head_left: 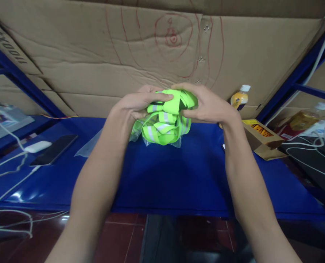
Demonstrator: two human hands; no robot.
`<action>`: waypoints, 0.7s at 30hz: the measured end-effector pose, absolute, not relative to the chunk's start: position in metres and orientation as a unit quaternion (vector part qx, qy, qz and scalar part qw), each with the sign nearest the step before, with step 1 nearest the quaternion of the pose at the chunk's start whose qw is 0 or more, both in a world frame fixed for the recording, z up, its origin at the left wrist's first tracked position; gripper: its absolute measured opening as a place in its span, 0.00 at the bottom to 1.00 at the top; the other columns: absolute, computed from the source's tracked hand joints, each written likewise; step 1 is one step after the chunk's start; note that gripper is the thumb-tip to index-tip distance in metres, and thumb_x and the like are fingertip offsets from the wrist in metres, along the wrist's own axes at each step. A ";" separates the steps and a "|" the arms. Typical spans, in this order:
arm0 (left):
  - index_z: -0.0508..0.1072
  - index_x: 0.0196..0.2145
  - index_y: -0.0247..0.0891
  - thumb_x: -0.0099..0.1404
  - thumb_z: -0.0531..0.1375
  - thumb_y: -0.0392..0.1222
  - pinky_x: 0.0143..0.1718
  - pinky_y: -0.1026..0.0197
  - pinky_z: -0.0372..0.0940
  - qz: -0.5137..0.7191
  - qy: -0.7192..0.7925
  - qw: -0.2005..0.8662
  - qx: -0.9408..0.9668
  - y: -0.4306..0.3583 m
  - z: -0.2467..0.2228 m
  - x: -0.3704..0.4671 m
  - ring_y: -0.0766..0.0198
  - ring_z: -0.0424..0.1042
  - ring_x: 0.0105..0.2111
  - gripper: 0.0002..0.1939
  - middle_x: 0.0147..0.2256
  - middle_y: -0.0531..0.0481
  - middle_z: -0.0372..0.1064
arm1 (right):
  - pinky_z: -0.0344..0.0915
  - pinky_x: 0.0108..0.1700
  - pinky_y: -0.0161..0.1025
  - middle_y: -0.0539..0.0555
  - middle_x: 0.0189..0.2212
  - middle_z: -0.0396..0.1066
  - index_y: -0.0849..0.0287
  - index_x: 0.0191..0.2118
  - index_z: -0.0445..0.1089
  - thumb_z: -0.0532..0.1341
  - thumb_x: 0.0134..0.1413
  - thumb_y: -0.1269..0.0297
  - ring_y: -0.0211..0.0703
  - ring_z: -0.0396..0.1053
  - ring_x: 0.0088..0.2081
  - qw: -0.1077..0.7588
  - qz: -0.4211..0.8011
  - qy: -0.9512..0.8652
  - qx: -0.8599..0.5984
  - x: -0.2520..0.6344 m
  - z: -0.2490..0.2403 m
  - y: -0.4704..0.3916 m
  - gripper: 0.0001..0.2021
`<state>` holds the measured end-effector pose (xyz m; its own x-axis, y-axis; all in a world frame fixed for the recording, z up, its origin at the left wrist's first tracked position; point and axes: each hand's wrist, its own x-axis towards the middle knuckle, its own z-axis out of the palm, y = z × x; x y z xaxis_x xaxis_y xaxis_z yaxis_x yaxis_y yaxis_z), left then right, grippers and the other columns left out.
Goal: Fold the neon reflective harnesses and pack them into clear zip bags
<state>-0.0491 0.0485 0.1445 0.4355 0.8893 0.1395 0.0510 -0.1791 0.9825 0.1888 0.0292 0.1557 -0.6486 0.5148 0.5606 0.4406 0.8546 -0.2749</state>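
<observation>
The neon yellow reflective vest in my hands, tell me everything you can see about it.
The reflective vest is fluorescent yellow-green fabric crossed by silver-grey reflective bands. It is bunched into a loose bundle, not spread out, held above the blue shelf. The left hand grips its upper left side and the right hand its upper right. A dark patch shows near the top. Clear plastic film hangs beneath and beside it.

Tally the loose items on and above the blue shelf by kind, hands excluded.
Neon-yellow reflective strap bundle, held by left hand and right hand: 1
Clear plastic bags: 1
Bottles: 2
Open cardboard box: 1
Black phone: 1
White charger: 1
Total: 7
</observation>
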 end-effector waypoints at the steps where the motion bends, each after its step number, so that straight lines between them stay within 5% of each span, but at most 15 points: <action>1: 0.75 0.32 0.35 0.46 0.82 0.53 0.25 0.61 0.66 0.397 0.349 0.517 0.673 0.047 0.146 -0.050 0.65 0.71 0.26 0.27 0.28 0.49 0.72 | 0.65 0.68 0.56 0.59 0.65 0.72 0.57 0.66 0.71 0.71 0.55 0.54 0.60 0.70 0.64 0.330 0.076 -0.907 -0.249 0.192 0.155 0.031 0.34; 4: 0.73 0.34 0.37 0.48 0.82 0.50 0.28 0.61 0.65 0.418 0.321 0.419 0.739 0.038 0.150 -0.047 0.66 0.68 0.28 0.26 0.29 0.52 0.67 | 0.70 0.61 0.53 0.57 0.60 0.76 0.57 0.63 0.73 0.73 0.54 0.49 0.56 0.73 0.57 0.343 0.137 -0.897 -0.244 0.203 0.153 0.036 0.33; 8: 0.73 0.35 0.36 0.53 0.80 0.55 0.33 0.61 0.64 0.421 0.285 0.293 0.809 0.028 0.152 -0.037 0.66 0.65 0.32 0.26 0.31 0.52 0.65 | 0.72 0.42 0.41 0.51 0.37 0.79 0.59 0.46 0.80 0.74 0.54 0.47 0.46 0.73 0.39 0.318 0.221 -0.884 -0.261 0.213 0.148 0.040 0.22; 12: 0.74 0.40 0.36 0.56 0.78 0.61 0.35 0.60 0.67 0.425 0.289 0.360 0.779 0.031 0.144 -0.029 0.65 0.68 0.33 0.29 0.32 0.51 0.66 | 0.67 0.34 0.37 0.46 0.24 0.69 0.58 0.31 0.76 0.76 0.52 0.51 0.40 0.67 0.31 0.347 0.216 -0.867 -0.286 0.216 0.147 0.041 0.16; 17: 0.75 0.38 0.39 0.63 0.67 0.72 0.36 0.52 0.77 0.402 0.264 0.538 0.692 0.041 0.134 -0.027 0.48 0.81 0.41 0.30 0.33 0.47 0.73 | 0.73 0.44 0.45 0.49 0.30 0.75 0.55 0.35 0.78 0.75 0.53 0.56 0.49 0.72 0.38 0.417 0.129 -0.851 -0.291 0.209 0.149 0.043 0.10; 21: 0.77 0.39 0.38 0.67 0.66 0.65 0.41 0.46 0.80 0.405 0.191 0.644 0.620 0.042 0.139 -0.028 0.44 0.82 0.44 0.25 0.37 0.43 0.78 | 0.73 0.56 0.52 0.54 0.43 0.81 0.51 0.44 0.82 0.68 0.56 0.68 0.57 0.76 0.49 0.441 0.029 -0.852 -0.281 0.195 0.149 0.043 0.10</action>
<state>-0.0281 0.0419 0.1387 0.5991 0.7588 0.2555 -0.2848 -0.0963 0.9537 0.1954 0.0431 0.1495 -0.4528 0.5038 0.7356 0.4532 0.8406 -0.2967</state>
